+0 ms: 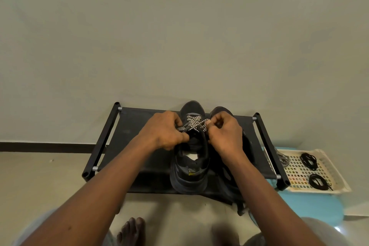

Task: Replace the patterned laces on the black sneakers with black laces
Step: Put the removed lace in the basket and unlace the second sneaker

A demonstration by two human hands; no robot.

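Everything here I place from the rack [103,138], a low black shoe rack standing on the floor against the wall. At its middle my left hand [165,132] has its fingers curled and pinches the left run of the patterned lace [194,123]. That lace sits in the upper eyelets of the near sneaker [189,166], which stands on the middle of the rack. The sneaker's long axis runs straight away from me, heel toward me and toe toward the wall, so the lace crossings lie across it, left to right, between my two hands. My right hand [225,136] pinches the other run of the same lace at the sneaker's right edge. Both hands are equally near, one on each side of the tongue. I judge that the coming pull goes outward and toward me, row by row.

The second sneaker [219,111] stands just beside the first on the rack's right half. My right arm covers most of it, so I cannot tell how it is laced.

Just past the rack's right end lies a cream tray [337,175]. It holds a loose patterned lace [282,158] at the rack side, and two coiled black laces [308,161] further out.
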